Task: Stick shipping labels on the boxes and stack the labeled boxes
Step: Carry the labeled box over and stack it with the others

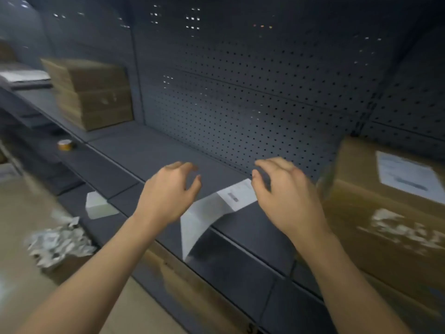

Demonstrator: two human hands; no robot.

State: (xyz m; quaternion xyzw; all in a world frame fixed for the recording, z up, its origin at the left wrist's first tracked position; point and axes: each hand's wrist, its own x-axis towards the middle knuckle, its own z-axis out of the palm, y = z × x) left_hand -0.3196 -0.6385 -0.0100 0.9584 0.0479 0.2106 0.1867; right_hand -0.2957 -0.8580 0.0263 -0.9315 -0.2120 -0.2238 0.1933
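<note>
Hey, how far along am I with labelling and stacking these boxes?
Done: one box on the right already carries a label. In hand: nothing is held; left hand and right hand hover over a label strip draped off the shelf edge. Left: peel and stick those labels; no stack of labelled boxes shows yet.

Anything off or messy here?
Label strip droops half off the shelf front edge. Crumpled paper is piled at lower left. Labeled box at right has torn white patches on its side.
</note>
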